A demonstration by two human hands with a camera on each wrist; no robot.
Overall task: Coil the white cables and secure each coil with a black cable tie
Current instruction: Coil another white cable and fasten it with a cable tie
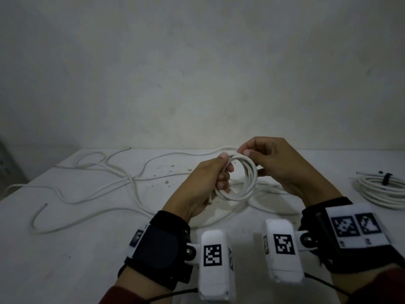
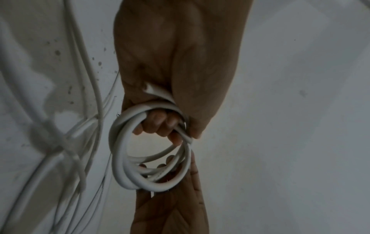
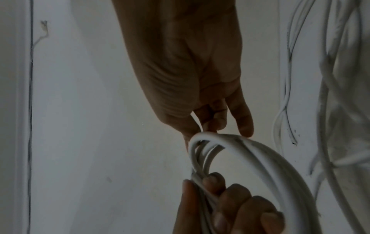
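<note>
Head view: the springy, light white coil is gripped by the left hand and pinched on top by the right hand.

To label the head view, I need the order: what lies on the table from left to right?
Loose white cable → left hand → coil being wound → right hand → finished coil with black cable tie.

Small white cable coil held above table, loose cable sprawled, tied coil far right
</note>
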